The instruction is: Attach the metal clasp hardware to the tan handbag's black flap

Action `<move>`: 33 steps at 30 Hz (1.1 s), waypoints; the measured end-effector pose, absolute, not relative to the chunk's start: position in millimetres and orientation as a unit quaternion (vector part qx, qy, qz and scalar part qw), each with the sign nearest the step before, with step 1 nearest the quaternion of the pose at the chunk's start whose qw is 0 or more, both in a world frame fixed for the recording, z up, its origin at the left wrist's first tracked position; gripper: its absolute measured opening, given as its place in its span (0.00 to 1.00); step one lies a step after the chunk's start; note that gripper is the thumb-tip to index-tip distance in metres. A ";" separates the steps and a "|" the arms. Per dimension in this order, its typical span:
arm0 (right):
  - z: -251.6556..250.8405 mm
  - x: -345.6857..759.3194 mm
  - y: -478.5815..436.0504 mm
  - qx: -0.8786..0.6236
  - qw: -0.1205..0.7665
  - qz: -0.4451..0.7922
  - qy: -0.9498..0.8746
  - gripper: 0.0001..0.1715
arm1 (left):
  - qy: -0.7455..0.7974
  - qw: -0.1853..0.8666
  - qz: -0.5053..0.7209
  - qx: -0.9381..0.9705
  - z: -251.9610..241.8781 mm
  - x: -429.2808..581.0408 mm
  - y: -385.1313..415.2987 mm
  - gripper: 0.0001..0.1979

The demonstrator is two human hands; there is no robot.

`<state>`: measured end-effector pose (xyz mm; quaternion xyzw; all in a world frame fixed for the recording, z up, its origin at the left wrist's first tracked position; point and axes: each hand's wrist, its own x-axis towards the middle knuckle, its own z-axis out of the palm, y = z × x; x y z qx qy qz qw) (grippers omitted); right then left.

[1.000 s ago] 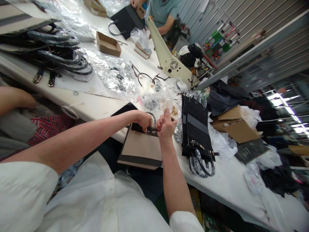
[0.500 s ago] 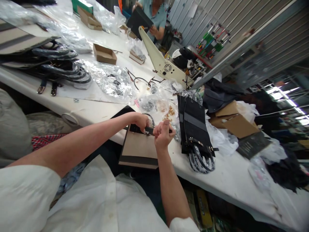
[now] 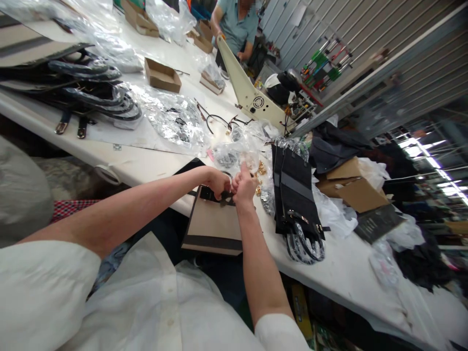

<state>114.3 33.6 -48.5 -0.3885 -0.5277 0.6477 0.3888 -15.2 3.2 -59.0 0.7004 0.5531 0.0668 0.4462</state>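
Beige bag [image 3: 214,219], one; left hand [image 3: 217,183], right hand [image 3: 244,188] at its top, fingers curled; what they clamp, unclear.

The right hand [image 3: 245,187] hides what it grips; gold pieces [image 3: 261,168] nearby are too small to identify; the left edge crops stacked bags [image 3: 32,52].

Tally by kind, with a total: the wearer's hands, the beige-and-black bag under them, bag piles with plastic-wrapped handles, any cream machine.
Hands: 2 (left hand, right hand)
Beige-and-black bag: 1
Bag piles: 2 (left pile, right pile)
Cream machine: 1
Total: 6
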 end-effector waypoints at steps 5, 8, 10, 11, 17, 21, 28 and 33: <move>-47.2 112.6 46.9 -0.422 0.347 0.682 -0.487 0.41 | 0.569 0.438 0.067 0.693 -60.8 -14.9 4.3 0.10; -39.2 136.0 29.2 -0.333 0.403 0.692 -0.497 0.43 | 0.574 0.469 0.088 0.665 -62.4 -14.3 0.7 0.15; -35.2 151.5 11.9 -0.272 0.476 0.658 -0.516 0.43 | 0.562 0.483 0.095 0.665 -63.5 -15.0 -0.6 0.16; -34.4 157.0 3.5 -0.251 0.508 0.633 -0.528 0.43 | 0.558 0.487 0.095 0.666 -63.8 -15.6 -0.7 0.16; -44.9 160.5 -21.7 -0.242 0.532 0.546 -0.601 0.40 | 0.553 0.484 0.093 0.672 -65.3 -17.8 0.6 0.16; -52.4 160.9 -25.3 -0.269 0.511 0.498 -0.647 0.39 | 0.545 0.486 0.101 0.675 -68.5 -17.4 2.6 0.14; -39.3 154.8 -13.5 -0.269 0.492 0.563 -0.607 0.42 | 0.555 0.467 0.094 0.682 -62.2 -17.0 0.1 0.14; -18.9 137.8 14.2 -0.280 0.493 0.615 -0.548 0.44 | 0.558 0.443 0.094 0.696 -59.8 -15.2 -2.0 0.11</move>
